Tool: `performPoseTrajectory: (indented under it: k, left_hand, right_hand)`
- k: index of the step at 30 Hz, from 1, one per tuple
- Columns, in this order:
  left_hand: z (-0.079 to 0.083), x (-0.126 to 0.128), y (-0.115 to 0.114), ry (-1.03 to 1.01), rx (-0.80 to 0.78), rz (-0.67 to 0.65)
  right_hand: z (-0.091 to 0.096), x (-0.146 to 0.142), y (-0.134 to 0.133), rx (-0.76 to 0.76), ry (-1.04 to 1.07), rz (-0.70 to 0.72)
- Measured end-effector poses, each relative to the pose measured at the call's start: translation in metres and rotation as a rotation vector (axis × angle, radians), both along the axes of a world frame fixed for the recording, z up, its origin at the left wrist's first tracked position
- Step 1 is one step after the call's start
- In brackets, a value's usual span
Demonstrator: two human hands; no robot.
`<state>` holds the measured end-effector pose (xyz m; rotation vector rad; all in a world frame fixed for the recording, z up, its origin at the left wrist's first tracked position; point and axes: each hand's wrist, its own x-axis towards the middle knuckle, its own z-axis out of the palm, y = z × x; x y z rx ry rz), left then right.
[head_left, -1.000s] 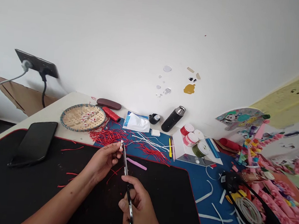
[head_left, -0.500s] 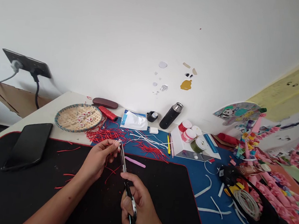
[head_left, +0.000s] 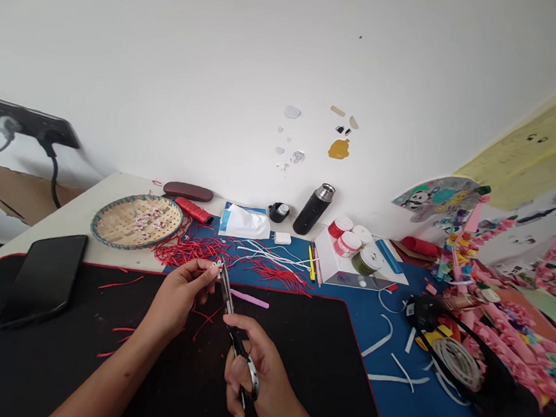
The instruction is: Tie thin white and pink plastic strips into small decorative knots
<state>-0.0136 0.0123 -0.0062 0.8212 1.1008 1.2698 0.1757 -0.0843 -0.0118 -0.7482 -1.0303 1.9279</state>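
Observation:
My left hand point(head_left: 180, 297) pinches a tiny white paper piece point(head_left: 215, 266) between thumb and fingertips above the black mat point(head_left: 51, 357). My right hand point(head_left: 258, 379) grips the handles of a pair of scissors point(head_left: 232, 321), whose blades point up and away to the white piece. A pile of red paper strips point(head_left: 196, 251) and some white strips point(head_left: 274, 257) lie just beyond the hands. A pink strip point(head_left: 250, 298) lies on the mat by the blades.
A woven basket point(head_left: 133, 220) with small pieces stands at the back left, a black phone point(head_left: 41, 278) on the mat's left. A black flask point(head_left: 313, 210), tape rolls point(head_left: 353, 241), tissues point(head_left: 245, 222) and a heap of pink paper craft point(head_left: 515, 333) fill the right.
The view has drifted, so everything sits lower and further left. The scissors' blades have tilted and closed in on the white piece in my left hand.

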Motion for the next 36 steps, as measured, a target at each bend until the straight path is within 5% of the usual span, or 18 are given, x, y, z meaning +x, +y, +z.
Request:
performPoseTrajectory:
  k: [36]
  left_hand:
    - [0.001,-0.008,0.006,0.161,-0.082,-0.082]
  right_hand:
    - [0.002,0.005,0.002,-0.103,-0.058,0.069]
